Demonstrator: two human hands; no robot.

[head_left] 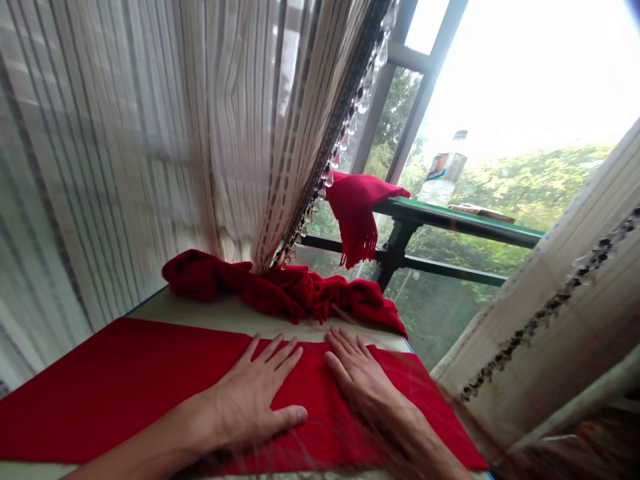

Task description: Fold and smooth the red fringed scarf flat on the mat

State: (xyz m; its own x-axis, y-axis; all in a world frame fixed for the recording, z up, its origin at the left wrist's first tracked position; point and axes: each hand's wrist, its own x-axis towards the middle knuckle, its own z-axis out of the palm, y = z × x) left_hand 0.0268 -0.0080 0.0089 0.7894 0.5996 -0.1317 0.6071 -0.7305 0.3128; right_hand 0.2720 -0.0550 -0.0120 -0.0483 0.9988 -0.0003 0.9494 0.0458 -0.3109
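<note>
A long red scarf [125, 387] lies flattened across a pale table top [210, 312]. My left hand [255, 393] rests flat on it with fingers spread. Beside it, my right hand [357, 373] also presses flat on the cloth, fingers stretched toward the window. Beyond my fingertips the rest of the red scarf [290, 290] lies bunched in a heap at the table's far edge. Neither hand holds anything.
A sheer striped curtain [175, 133] with a beaded edge hangs over the table's far left. Another red fringed cloth [357, 207] drapes over a green railing [450, 220], where a plastic bottle [445, 170] stands. A second curtain [565, 300] hangs at right.
</note>
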